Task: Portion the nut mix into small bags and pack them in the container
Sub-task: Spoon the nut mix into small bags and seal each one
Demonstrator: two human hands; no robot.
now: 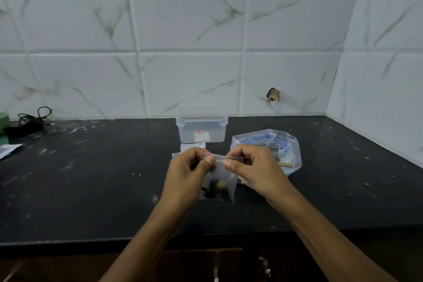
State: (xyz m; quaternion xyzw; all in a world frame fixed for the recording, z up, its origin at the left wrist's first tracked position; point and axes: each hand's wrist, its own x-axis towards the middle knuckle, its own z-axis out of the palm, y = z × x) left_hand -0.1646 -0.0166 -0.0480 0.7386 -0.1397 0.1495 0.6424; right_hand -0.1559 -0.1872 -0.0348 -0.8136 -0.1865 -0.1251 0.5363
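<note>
Head view: left hand (186, 169) and right hand (249, 167), each grip pinched on top strip of small clear zip bag of nuts (218, 186); strip runs 9-to-3. Clear lidded plastic container (202, 129) at 12 on black surface (91, 178), roughly equidistant from both hands.

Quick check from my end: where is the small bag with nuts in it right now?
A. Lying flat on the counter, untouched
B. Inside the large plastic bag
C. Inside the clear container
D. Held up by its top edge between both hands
D: the left hand and right hand pinch the top edge of the small bag, in front of the container.
</note>
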